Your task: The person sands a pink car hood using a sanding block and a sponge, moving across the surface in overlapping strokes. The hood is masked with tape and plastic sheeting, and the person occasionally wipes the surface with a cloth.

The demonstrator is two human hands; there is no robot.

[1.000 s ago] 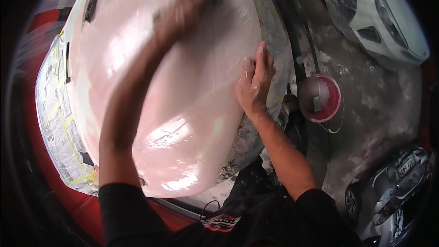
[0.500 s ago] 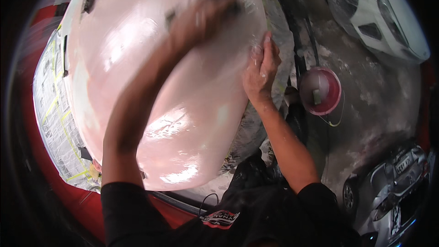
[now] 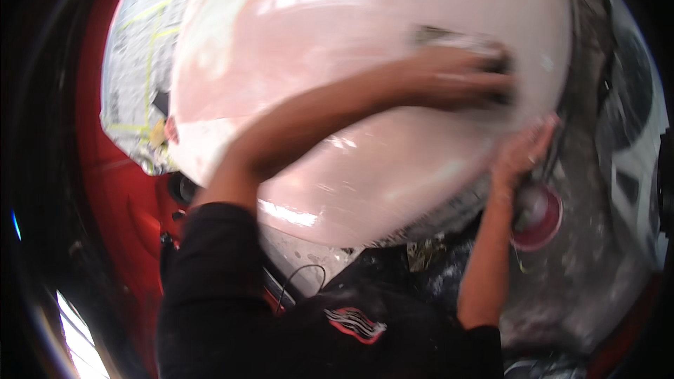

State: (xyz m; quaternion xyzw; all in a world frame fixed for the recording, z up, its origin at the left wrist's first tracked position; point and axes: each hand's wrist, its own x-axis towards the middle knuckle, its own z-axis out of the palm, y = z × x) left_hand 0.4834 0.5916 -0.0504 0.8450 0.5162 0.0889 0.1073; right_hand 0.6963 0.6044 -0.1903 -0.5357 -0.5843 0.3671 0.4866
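A large curved panel (image 3: 337,182) coated in glossy, wet-looking pale pink fills the middle. My left hand (image 3: 463,81), smeared by motion, is closed on a dark sanding block (image 3: 500,64) against the panel's surface toward its right side. My right hand (image 3: 523,147) rests at the panel's lower right edge, fingers stretched out and holding nothing, a little below the block.
Taped masking sheet (image 3: 137,70) borders the panel's left, over a red car body (image 3: 123,210). A pink bucket (image 3: 544,231) stands on the stained floor (image 3: 576,295) at lower right. Part of a white car (image 3: 639,224) shows at the right rim, and a thin cable (image 3: 302,267) loops below the panel.
My view has swung, shifting the panel and bucket in the picture. My left hand with the block has moved toward me along the panel's right side, its forearm now lying more crosswise.
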